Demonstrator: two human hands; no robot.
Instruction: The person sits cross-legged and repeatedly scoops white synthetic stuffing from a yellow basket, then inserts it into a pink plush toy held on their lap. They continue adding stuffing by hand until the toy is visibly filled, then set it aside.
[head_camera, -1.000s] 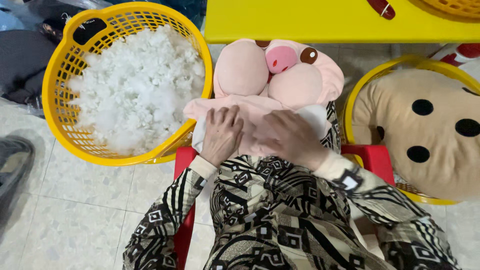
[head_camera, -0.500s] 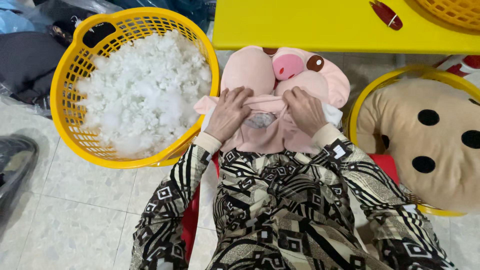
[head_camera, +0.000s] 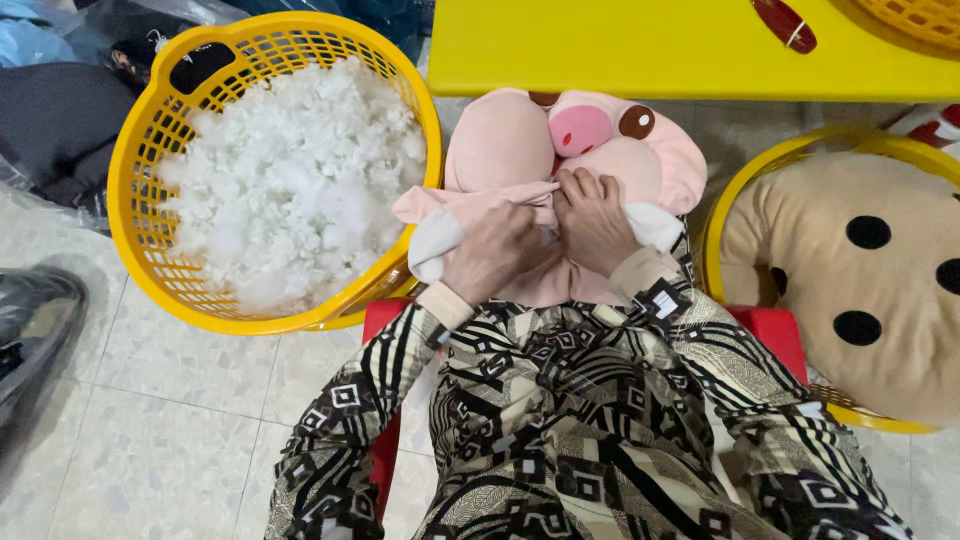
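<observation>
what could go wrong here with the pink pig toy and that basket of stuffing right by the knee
The left hand and right hand both bunch the pink plush pig at its back opening, so hard pulling might strain that seam. The yellow basket heaped with white stuffing sits against the left arm's side; an elbow swing could tip it or scatter fibre on the floor.

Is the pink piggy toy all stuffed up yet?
The pink pig toy's head looks plump and full. Both hands, the left hand and right hand, press at the opening in its flatter pink body, which seems not yet filled. The yellow basket beside it holds plenty of white stuffing.
</observation>
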